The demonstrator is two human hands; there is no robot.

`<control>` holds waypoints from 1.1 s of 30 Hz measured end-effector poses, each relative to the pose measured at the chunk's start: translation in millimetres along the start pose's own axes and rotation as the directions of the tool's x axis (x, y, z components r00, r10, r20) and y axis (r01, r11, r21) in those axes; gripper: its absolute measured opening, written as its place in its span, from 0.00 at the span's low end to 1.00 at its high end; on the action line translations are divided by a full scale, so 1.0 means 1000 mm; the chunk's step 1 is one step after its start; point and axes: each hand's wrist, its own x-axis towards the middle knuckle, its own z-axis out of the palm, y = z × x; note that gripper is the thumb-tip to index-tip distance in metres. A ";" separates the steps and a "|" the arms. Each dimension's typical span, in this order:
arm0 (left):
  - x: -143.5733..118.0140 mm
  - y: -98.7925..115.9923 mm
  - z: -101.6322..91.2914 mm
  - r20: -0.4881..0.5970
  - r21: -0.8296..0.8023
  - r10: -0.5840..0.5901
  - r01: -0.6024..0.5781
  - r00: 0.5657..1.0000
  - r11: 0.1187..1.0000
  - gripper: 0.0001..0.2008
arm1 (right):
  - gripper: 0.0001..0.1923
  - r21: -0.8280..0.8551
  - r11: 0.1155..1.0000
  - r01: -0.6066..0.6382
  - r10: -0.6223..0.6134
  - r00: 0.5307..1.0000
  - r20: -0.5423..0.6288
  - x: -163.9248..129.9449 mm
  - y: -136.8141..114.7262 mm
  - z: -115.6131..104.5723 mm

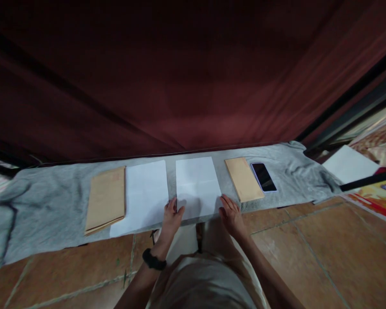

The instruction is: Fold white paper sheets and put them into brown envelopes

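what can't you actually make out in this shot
Head view, the only one:
- Near edge of the middle white paper sheet: covered by the left hand and right hand.
- Print on the left brown paper envelope: too faint and small to read.
- Black phone: screen dark.
- Grey cloth: left end cut off by the frame edge.
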 end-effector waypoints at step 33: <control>-0.013 -0.001 -0.061 0.346 -0.364 -0.068 0.200 0.936 0.909 0.26 | 0.27 0.595 0.804 0.018 -0.100 0.989 0.105 0.028 0.022 -0.019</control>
